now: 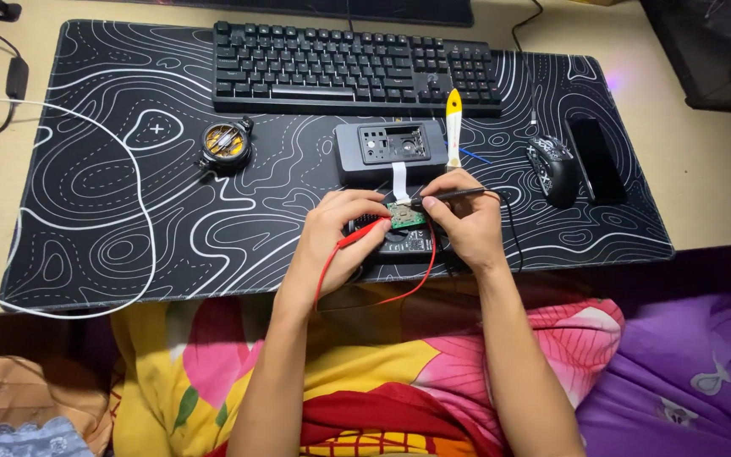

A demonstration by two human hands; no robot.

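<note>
With the grey case (391, 151) already lying open just behind it, I am pressing the red probe (364, 233) in my left hand (340, 230) and the black probe (450, 195) in my right hand (460, 222) onto the small circuit board (405, 217), both hands closed around them, reassembly still ahead.

Keyboard (355, 66), mouse (552, 168), phone (596, 158)

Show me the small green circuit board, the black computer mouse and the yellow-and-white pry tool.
small green circuit board (405, 216), head view, its exposed face.
black computer mouse (553, 167), head view, its back.
yellow-and-white pry tool (453, 127), head view, its handle.
</note>
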